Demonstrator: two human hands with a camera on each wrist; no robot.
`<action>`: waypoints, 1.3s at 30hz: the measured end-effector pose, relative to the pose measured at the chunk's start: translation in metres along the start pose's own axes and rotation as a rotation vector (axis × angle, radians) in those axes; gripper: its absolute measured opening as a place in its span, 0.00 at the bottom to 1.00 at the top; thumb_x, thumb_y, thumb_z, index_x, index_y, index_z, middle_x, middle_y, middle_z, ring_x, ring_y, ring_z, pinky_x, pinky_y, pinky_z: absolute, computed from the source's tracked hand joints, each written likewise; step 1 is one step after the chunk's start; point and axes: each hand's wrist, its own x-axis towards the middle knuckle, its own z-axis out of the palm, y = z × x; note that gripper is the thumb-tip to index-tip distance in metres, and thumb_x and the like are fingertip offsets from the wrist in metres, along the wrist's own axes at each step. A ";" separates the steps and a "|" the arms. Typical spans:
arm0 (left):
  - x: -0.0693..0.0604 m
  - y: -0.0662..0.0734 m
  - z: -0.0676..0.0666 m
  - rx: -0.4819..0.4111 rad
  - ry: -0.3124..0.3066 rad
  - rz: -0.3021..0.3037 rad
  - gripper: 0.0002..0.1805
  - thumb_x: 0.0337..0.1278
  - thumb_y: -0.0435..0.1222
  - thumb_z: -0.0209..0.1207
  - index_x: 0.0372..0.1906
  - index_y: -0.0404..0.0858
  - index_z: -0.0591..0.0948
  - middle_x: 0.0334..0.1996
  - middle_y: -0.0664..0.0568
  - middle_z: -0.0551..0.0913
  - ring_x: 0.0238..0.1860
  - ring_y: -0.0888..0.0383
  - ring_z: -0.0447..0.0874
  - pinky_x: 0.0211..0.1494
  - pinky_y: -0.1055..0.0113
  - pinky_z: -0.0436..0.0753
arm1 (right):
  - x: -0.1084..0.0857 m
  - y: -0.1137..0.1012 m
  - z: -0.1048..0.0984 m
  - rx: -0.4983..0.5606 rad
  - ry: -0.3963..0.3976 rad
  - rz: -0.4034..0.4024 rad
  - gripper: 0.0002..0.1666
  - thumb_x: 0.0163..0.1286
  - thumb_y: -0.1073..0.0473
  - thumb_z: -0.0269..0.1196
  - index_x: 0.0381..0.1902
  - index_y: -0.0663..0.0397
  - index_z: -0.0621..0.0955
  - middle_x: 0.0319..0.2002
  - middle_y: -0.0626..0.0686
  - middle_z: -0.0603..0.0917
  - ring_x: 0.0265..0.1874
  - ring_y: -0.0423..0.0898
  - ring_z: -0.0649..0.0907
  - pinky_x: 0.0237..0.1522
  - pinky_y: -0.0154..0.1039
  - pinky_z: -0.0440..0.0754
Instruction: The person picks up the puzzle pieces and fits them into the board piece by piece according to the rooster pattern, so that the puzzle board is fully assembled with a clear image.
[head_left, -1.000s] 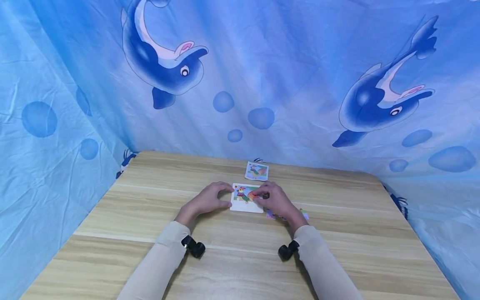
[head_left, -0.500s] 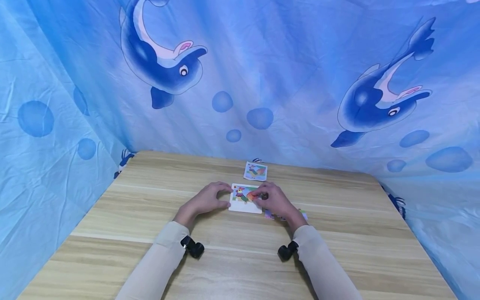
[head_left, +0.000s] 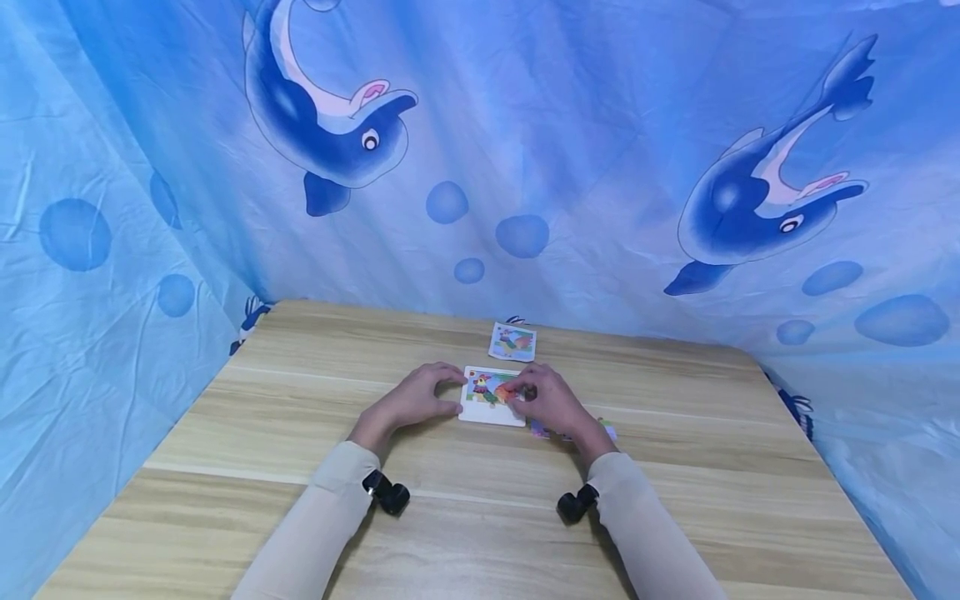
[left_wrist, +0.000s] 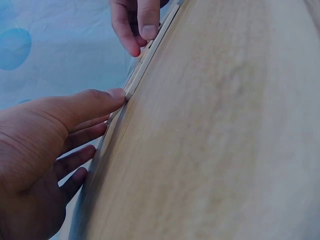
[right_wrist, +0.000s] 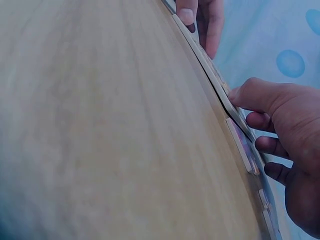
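Observation:
A white-framed jigsaw puzzle board (head_left: 491, 414) lies flat on the table, its upper part filled with a colourful rooster picture and its lower strip bare white. My left hand (head_left: 417, 395) holds the board's left edge, thumb at the near corner and index finger at the far one. Over the right part of the picture, my right hand (head_left: 551, 402) has thumb and index fingertips close together at the orange tail, on a puzzle piece mostly hidden by the fingers. In the right wrist view the right thumb (right_wrist: 255, 94) meets the board's top.
Behind the board lies a small card (head_left: 513, 342) with the same rooster picture. Several loose puzzle pieces (head_left: 540, 429) lie beneath and beside the right wrist. A blue dolphin-print curtain (head_left: 592, 150) hangs along the back of the wooden table (head_left: 480, 533).
Both hands keep almost the same place at the board. The view shifts slightly; no piece visibly moves.

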 end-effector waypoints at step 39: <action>0.002 -0.002 0.001 -0.031 0.008 0.009 0.26 0.57 0.40 0.72 0.61 0.39 0.83 0.66 0.44 0.80 0.72 0.43 0.73 0.80 0.45 0.68 | -0.016 -0.002 -0.015 0.068 0.047 0.079 0.12 0.70 0.56 0.69 0.49 0.49 0.90 0.50 0.47 0.84 0.55 0.48 0.80 0.58 0.50 0.82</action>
